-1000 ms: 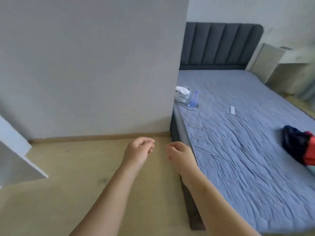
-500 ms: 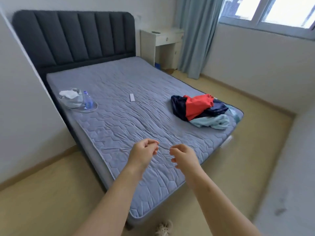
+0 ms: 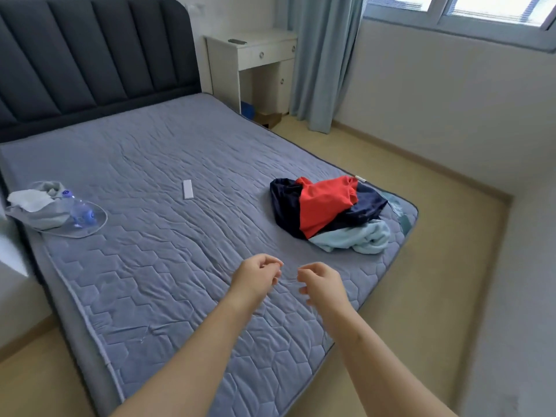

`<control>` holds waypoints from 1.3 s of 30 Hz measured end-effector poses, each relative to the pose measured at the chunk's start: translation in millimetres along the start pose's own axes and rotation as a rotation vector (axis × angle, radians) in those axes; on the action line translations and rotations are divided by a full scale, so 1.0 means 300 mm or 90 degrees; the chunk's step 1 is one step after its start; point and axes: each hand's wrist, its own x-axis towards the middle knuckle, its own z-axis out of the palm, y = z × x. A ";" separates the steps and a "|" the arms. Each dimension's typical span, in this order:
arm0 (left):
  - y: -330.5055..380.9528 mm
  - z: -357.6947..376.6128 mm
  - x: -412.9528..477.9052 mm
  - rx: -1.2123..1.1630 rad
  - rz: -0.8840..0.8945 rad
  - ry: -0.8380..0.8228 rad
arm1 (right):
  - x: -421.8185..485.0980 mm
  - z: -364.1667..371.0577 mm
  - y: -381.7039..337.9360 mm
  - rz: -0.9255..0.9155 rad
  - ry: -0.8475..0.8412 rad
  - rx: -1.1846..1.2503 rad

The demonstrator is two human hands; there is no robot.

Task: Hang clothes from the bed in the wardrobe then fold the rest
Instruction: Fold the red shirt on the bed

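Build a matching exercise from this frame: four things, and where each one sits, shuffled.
Things:
1. pile of clothes
2. water bottle
3. flat white bar
4. white desk

Places:
A. between the headboard and the curtain
B. left edge of the bed, beside a grey bundle
C. right side of the bed, near its foot corner
D. middle of the bed

Pairs: 1-C, 2-B, 3-D, 4-A
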 end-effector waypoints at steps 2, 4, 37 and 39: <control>0.054 0.061 0.111 0.016 -0.004 -0.017 | 0.109 -0.067 -0.027 0.005 0.005 0.005; 0.105 0.120 0.221 0.027 -0.008 -0.018 | 0.224 -0.125 -0.050 0.012 0.007 0.002; 0.013 1.026 1.662 -0.073 -0.344 0.146 | 2.238 -0.560 0.197 0.303 -0.037 -0.138; 0.006 1.019 1.680 -0.084 -0.341 0.155 | 2.278 -0.564 0.192 0.359 -0.050 -0.070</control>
